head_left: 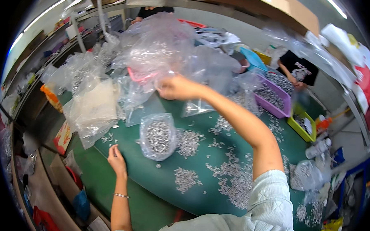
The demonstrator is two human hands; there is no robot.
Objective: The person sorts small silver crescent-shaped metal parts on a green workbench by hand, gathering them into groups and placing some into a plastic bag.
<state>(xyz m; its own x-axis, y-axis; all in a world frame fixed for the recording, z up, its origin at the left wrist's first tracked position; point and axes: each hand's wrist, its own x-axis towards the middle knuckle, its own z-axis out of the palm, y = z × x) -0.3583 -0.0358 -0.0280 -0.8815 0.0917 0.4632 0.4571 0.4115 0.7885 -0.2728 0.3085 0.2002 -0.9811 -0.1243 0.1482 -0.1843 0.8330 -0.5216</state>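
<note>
Reaching across the green table, my right hand (174,87) is at the pile of clear plastic bags (159,46); motion smears its fingers. A pink-rimmed container (138,77) shows among the bags beside it. My left hand (117,161) is at the table's near left edge, fingers curled together; what they hold, if anything, I cannot make out. Between my arms stands an open clear bag (158,137) full of small silvery metal pieces. Loose heaps of the same pieces, such as one heap (189,143) right of the bag, lie on the green tabletop (149,171).
Flat plastic bags (96,105) lie at the left table edge. A purple basket (272,96) and a yellow-green basket (303,125) hold metal pieces at the right. Beyond them is another person (298,69); a second person (154,11) is at the back. Shelves (43,55) line the left.
</note>
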